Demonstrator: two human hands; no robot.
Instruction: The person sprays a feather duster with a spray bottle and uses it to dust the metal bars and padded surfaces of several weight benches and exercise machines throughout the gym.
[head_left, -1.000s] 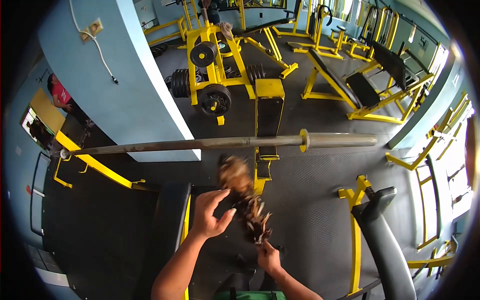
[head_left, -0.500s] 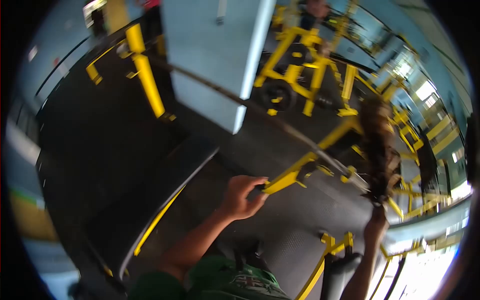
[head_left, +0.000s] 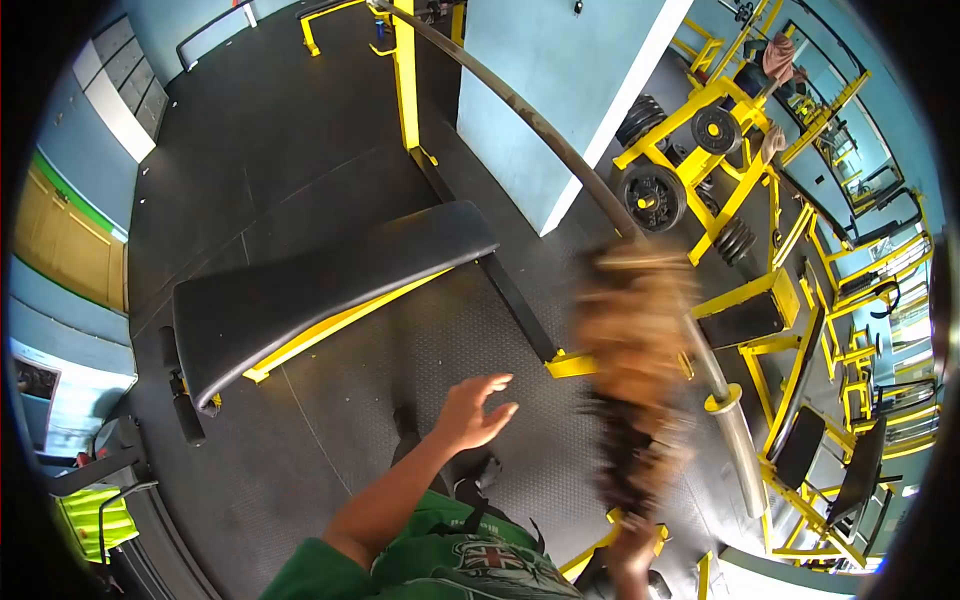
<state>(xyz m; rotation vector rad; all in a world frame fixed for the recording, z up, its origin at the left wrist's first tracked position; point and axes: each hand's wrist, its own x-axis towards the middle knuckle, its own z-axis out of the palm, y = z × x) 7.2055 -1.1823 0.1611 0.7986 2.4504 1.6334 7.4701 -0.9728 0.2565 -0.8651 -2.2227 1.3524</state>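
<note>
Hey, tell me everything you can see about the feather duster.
The feather duster is long and bushy, with what look like natural feathers: tan to reddish brown over most of its length, darker and more ragged toward the grip. It is blurred, so single feathers don't show clearly. The right hand grips its lower end, hiding the handle, with the head pointing away from the wearer. It overlaps the barbell in view; whether they touch is unclear.

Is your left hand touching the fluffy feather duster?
Apart: the head view shows dark floor between the left hand and the feather duster, which the right hand holds.
</note>
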